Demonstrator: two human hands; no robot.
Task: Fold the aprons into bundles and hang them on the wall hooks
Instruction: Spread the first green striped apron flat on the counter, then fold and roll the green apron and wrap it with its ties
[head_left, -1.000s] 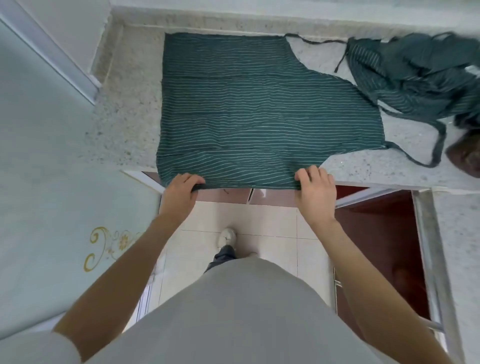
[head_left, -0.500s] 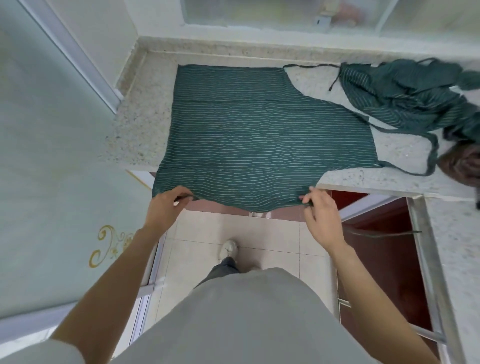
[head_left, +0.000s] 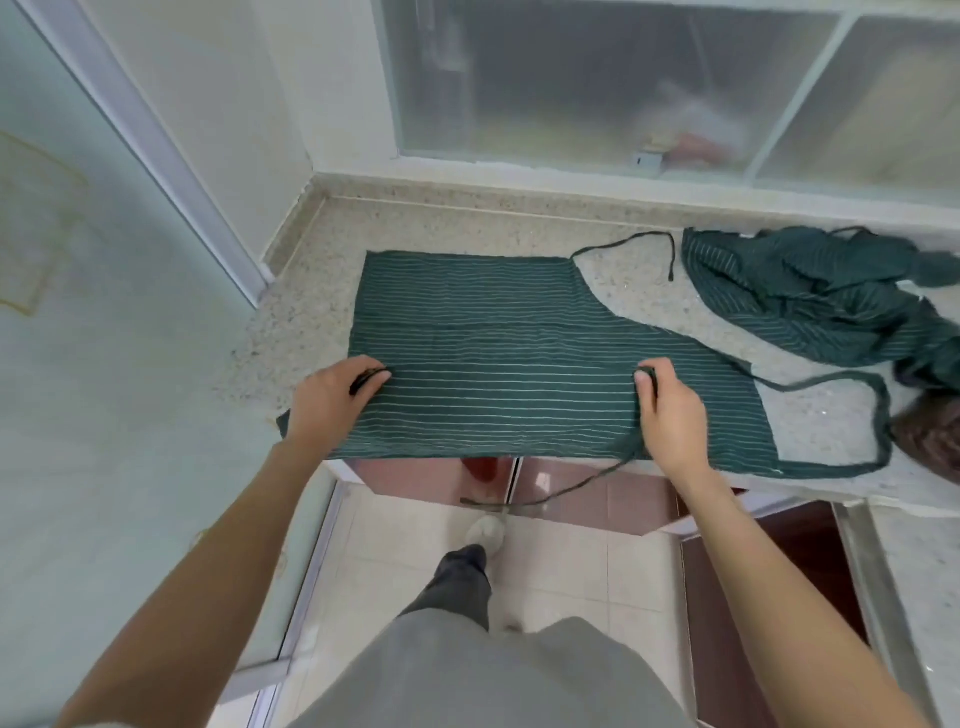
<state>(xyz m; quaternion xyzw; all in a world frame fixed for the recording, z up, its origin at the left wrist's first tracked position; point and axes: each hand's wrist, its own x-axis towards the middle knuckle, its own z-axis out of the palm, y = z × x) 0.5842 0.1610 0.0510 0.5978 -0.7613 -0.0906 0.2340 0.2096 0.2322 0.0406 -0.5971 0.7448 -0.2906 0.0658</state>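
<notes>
A dark green apron with thin white stripes (head_left: 498, 322) lies spread on the speckled stone counter (head_left: 311, 312). Its near part is folded up over the middle, the folded edge running between my hands. My left hand (head_left: 332, 400) pinches the left end of that edge. My right hand (head_left: 670, 410) pinches the right end. One apron strap (head_left: 566, 488) hangs off the counter's front edge. A second green striped apron (head_left: 821, 296) lies crumpled at the right. No wall hooks are in view.
A frosted sliding window (head_left: 623, 88) runs behind the counter. A pale glass door panel (head_left: 78, 364) stands at the left. A dark brown object (head_left: 930, 441) sits at the counter's right edge. Red cabinet doors (head_left: 748, 597) stand open below, above the tiled floor.
Both hands have lifted the apron's near edge from the counter front and carried it away from me over the middle of the cloth. A strap now hangs over the front edge.
</notes>
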